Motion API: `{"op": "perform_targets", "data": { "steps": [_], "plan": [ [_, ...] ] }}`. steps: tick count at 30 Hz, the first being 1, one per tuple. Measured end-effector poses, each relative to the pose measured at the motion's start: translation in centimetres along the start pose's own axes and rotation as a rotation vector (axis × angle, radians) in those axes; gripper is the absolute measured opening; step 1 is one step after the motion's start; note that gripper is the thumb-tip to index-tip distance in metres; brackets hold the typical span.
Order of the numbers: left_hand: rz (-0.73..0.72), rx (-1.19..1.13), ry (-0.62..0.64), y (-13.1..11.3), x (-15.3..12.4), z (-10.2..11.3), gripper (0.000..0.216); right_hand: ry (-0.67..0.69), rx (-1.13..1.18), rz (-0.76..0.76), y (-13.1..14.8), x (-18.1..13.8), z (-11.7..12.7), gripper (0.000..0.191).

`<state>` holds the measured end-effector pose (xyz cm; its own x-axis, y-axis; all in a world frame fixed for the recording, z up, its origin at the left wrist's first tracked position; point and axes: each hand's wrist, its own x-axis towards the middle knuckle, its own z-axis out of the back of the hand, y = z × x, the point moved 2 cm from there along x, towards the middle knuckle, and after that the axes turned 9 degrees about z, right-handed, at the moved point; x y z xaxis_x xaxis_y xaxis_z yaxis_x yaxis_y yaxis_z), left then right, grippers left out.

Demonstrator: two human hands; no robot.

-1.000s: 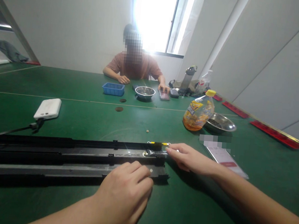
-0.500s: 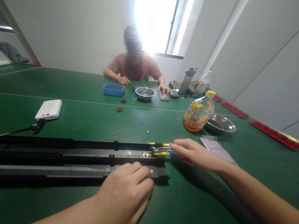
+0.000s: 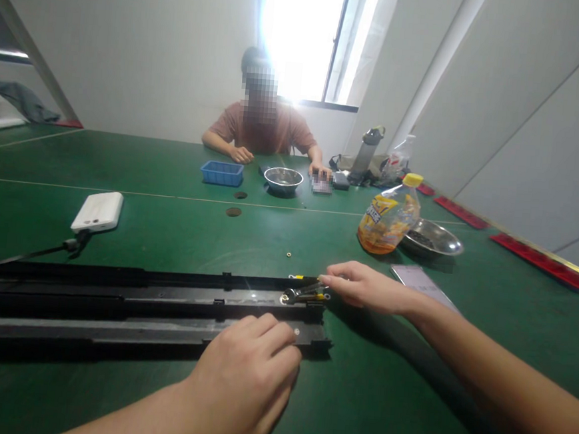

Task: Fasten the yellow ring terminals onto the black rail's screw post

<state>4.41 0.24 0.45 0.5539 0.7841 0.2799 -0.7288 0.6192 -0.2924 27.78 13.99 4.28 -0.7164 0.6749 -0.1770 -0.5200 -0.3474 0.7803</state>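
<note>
In the head view, my right hand [image 3: 364,286] is closed on the handle of a small wrench [image 3: 304,290]. The wrench's head sits at a brass-coloured nut [image 3: 284,299] near the right end of a long black rail [image 3: 178,295]. Short yellow wires [image 3: 317,297] with ring ends lie by the wrench, partly covered by it. My left hand [image 3: 250,374] rests with curled fingers on the right end of a nearer black rail [image 3: 150,333]; its fingertips are hidden behind the knuckles.
A loose brass ring [image 3: 289,254] lies beyond the rails. At left is a white power bank [image 3: 98,212] with a black cable. To the right stand a phone [image 3: 422,284], a bottle [image 3: 387,218] and a metal bowl [image 3: 448,243]. Across the table sits a person [image 3: 264,125] near a blue basket [image 3: 222,175].
The wrench has moved slightly left and down, so its head now meets the nut. My right hand shifted left with it. My left hand stays on the near rail; the view has shifted slightly.
</note>
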Motion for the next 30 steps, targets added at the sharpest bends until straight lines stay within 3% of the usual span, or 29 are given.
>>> {"op": "perform_targets", "data": {
  "steps": [14,20,25,30],
  "plan": [
    [-0.006,-0.005,-0.014,-0.1,0.0,0.1,0.010,0.049,0.262,-0.111,0.2,-2.0,-2.5,0.061],
    [-0.001,0.003,-0.007,-0.2,0.1,0.1,0.011,-0.015,0.488,-0.131,0.4,-2.2,-3.6,0.062],
    [-0.002,-0.009,-0.002,-0.1,0.0,0.1,0.009,-0.005,0.508,-0.125,-0.1,-2.4,-2.5,0.060],
    [0.002,-0.017,0.010,-0.1,0.0,0.0,0.009,0.000,0.337,-0.058,-0.6,-2.5,-0.2,0.057]
  ]
}}
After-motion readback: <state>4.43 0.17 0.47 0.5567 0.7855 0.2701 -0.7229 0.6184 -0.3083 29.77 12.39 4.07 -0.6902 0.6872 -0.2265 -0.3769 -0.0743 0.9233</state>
